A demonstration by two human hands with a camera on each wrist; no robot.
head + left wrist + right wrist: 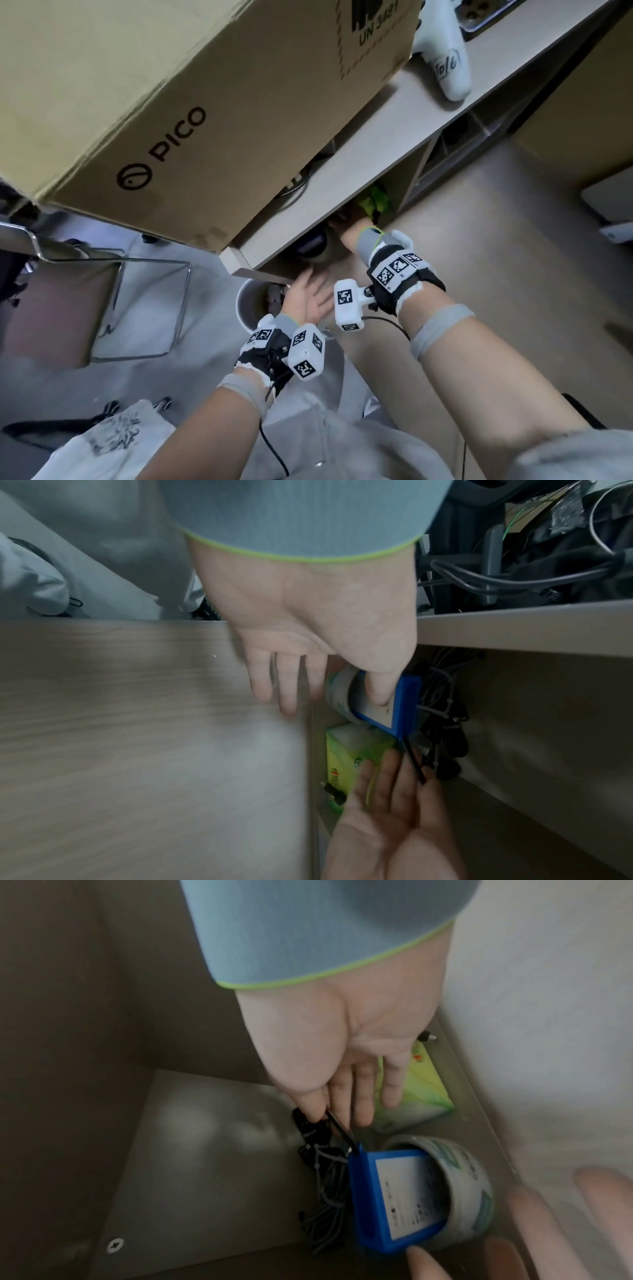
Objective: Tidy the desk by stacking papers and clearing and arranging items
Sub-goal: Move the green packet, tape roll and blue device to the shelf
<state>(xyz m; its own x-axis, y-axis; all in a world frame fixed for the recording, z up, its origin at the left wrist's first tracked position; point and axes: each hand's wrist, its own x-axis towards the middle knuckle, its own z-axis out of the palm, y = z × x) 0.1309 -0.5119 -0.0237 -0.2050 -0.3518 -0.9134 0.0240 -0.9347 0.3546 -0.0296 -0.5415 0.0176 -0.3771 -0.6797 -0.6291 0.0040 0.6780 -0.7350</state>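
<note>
Both hands reach into a shelf under the desk (356,178). A blue box (373,1199) with a white label leans inside a tape roll (469,1177). My left hand (308,642) is flat with straight fingers, and one fingertip touches the blue box (405,702). My right hand (342,1047) also has straight fingers. A thin black strip (341,1130) running from the box's corner lies between them. I cannot tell if it is pinched. In the head view the left hand (308,298) shows an open palm, while the right hand (352,234) disappears under the desk.
A green tissue pack (421,1093) lies behind the tape roll and a bundle of black cables (322,1177) beside the box. On the desk stand a large PICO carton (171,102) and a white controller (448,68). A chair (102,291) and a white bin (245,308) stand on the floor.
</note>
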